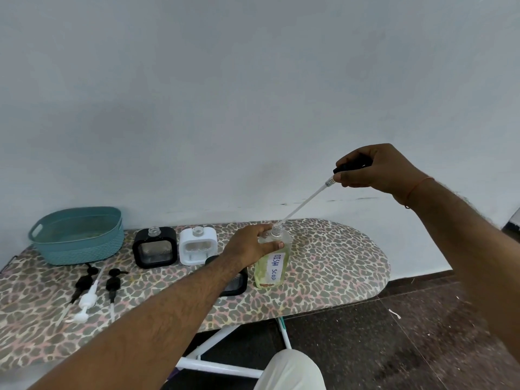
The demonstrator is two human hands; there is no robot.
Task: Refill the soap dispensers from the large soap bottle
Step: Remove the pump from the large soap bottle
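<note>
both hands are busy: the left hand (254,243) grips the shoulder of the large soap bottle (271,261), which stands upright on the leopard-print ironing board (337,266), right of centre, labelled "dish soap" and mostly full of pale yellow-green liquid. the right hand (377,170) is closed around a black pump head (350,166), its white dip tube (304,202) slanting down with the tip at the bottle's open neck. by my reading, this is the opening stage; no pouring has begun. nearer left lie three loose pumps (90,291), two black and one white. a black dispenser (235,281) is partly hidden behind the left forearm. farther back stand a black dispenser (154,247) and a white dispenser (198,244), both uncapped and seemingly near empty. far left sits a teal basket (77,235); contents unclear.
</note>
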